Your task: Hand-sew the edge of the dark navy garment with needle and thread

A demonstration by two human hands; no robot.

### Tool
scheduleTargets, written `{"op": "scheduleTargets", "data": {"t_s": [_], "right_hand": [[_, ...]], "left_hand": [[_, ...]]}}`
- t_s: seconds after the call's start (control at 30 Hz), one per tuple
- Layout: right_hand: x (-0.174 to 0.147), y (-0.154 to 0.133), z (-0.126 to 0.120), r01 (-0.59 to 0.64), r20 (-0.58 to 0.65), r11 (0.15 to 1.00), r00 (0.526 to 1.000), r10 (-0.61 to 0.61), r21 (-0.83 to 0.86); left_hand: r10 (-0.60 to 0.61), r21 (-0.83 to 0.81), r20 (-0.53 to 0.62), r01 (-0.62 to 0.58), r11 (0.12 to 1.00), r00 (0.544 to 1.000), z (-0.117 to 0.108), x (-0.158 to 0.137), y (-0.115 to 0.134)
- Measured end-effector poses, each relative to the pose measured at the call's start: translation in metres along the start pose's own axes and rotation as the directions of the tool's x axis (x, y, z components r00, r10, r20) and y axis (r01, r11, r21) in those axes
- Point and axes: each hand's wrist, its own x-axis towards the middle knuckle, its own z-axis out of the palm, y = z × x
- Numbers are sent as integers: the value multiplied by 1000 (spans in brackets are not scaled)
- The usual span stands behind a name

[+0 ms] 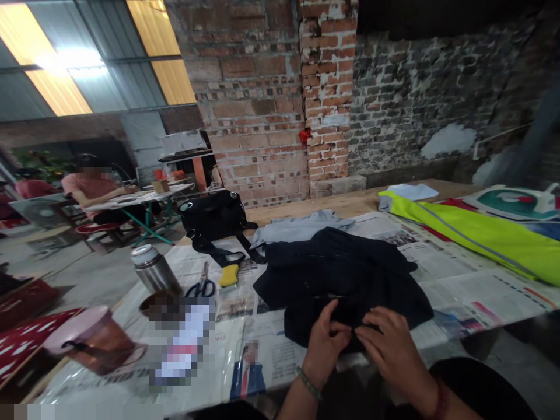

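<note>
A dark navy or black garment [336,265] lies bunched on newspaper [284,361] at the table's near edge. At its near edge, my left hand [326,338] is closed, with thumb and fingers pinching the cloth. My right hand [389,341] faces it from the right, fingertips drawn together on the same edge. Only a small gap separates the two hands. What lies exactly between the fingertips is partly hidden. Behind the garment rests a crumpled light grey cloth [301,226].
Left of the garment are scissors [202,286], a yellow block [229,275], a steel thermos [155,268], a brown pot with a pink lid [94,344] and a black bag [214,216]. A neon-yellow garment [472,236] and an iron [511,201] lie right. A person [91,186] sits farther off.
</note>
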Motion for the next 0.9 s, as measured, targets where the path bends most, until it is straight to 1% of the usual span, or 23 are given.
{"op": "scheduleTargets", "data": {"t_s": [0.07, 0.13, 0.2, 0.3, 0.37, 0.47, 0.53, 0.57, 0.6, 0.67, 0.7, 0.73, 0.77, 0.8, 0.83, 0.9], "right_hand": [[1, 1, 2, 6, 17, 1000, 1000, -6, 23], [0, 2, 5, 5, 14, 997, 1000, -6, 82], [-1, 3, 7, -30, -8, 987, 999, 32, 160], [-3, 4, 8, -148, -28, 950, 986, 162, 275], [-3, 6, 4, -245, -15, 910, 964, 265, 335], [-6, 9, -8, -365, 22, 838, 920, 390, 404], [-15, 12, -18, -416, 49, 810, 898, 437, 413], [-22, 14, -23, -426, 62, 812, 896, 440, 399], [-30, 15, -27, -417, 79, 827, 904, 420, 376], [-49, 20, -33, -327, 165, 884, 944, 287, 334], [-58, 22, -35, -273, 225, 906, 952, 207, 323], [-65, 24, -35, -239, 276, 918, 949, 152, 317], [-70, 26, -35, -235, 301, 922, 943, 140, 308], [-71, 28, -35, -262, 288, 919, 941, 176, 294], [-68, 30, -35, -313, 247, 908, 937, 247, 279], [-52, 31, -35, -419, 141, 864, 908, 395, 280]], "left_hand": [[-21, -1, -2, 21, 1000, 1000, 0, 0, 0], [-25, -7, -3, 25, 1000, 1000, 0, 0, 0], [-20, -19, -11, 20, 1000, 1000, 0, -1, 2], [-20, -19, -19, 20, 1000, 1000, 0, -1, 3], [-19, 2, -19, 19, 1000, 1000, 0, -1, 3], [-5, 31, -15, 5, 1000, 1000, -2, 0, 0], [14, 56, -3, -13, 998, 1000, -4, 0, -4], [27, 77, 6, -27, 997, 1000, -4, 0, -6], [45, 106, 16, -46, 993, 999, -5, 0, -8], [94, 184, 37, -99, 978, 995, -5, -1, -10], [118, 227, 50, -127, 966, 992, -4, -1, -11], [141, 268, 60, -152, 951, 988, -4, -2, -11], [159, 303, 69, -173, 937, 985, -2, -3, -10], [174, 331, 75, -189, 924, 982, -1, -3, -10], [184, 351, 79, -200, 915, 980, 0, -4, -9], [194, 374, 78, -209, 903, 978, 1, -4, -8]]}}
